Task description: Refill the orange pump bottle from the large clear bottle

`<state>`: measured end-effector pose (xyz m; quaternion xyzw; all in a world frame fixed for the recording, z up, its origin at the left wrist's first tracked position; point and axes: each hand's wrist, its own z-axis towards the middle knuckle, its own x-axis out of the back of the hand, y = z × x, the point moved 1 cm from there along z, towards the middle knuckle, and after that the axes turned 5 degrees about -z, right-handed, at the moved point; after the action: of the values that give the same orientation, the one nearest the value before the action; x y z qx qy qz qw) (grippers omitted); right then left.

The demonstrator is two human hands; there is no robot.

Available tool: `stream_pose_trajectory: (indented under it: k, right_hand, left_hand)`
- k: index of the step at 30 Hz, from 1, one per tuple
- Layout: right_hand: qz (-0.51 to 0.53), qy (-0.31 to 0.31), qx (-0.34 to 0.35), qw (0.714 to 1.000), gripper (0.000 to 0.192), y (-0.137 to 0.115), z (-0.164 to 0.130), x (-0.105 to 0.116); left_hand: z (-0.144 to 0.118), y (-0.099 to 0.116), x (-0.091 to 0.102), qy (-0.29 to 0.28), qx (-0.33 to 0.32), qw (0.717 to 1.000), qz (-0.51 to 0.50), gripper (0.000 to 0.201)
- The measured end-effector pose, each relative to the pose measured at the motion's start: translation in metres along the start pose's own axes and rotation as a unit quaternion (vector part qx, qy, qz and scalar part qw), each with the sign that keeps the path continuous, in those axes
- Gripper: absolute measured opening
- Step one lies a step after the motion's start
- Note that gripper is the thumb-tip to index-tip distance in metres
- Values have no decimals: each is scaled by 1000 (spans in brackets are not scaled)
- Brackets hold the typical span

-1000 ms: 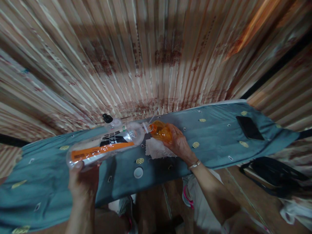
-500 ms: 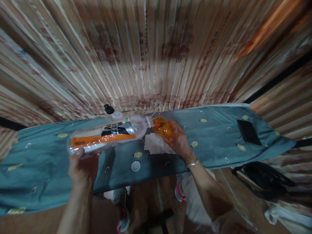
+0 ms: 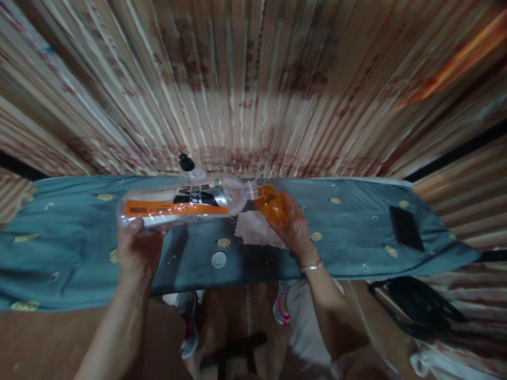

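A large clear plastic bottle with an orange-and-black label (image 3: 182, 206) lies nearly horizontal in the air above the blue-green patterned cloth, its base to the left and its uncapped neck to the right. The neck meets the mouth of a small translucent orange plastic container (image 3: 271, 207), which is tilted toward it.

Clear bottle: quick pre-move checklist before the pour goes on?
1. Left hand grips clear bottle near its base: ok.
2. Bottle lying almost level, mouth against orange container: ok.
3. Right hand holds orange container steady: ok.
4. White napkin under the pour point: ok.
5. Liquid flowing or fill level: cannot tell.
6. White cap lies on the ironing board, within reach: ok.
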<state>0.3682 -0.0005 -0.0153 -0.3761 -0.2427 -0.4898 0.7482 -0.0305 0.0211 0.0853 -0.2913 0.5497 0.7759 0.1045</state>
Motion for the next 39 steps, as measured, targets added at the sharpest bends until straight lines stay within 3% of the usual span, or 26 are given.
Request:
stream_pose_trajectory:
  k: [7,16,23,27,39]
  right_hand:
    - [-20,-3,-1,1000,97,4,0,2]
    - [-22,-41,-10,999,103,6,1,3]
    - [-31,41,11,999,98,2,-2,-6]
    - [-46,40,3,998,90,3,-3,-9]
    - [-23,24,10,999,92,8,-2,-5]
  left_hand:
    - [-3,-4,-8,25,-28,999,-22,82]
    - [-4,2,-17,22,-42,998,-35,98]
    - [-3,4,-21,13,-45,999,-28,95]
    - [-3,3,-22,7,-43,999,-23,97]
    - [1,-2,-7,-17,-23,999,-37,93]
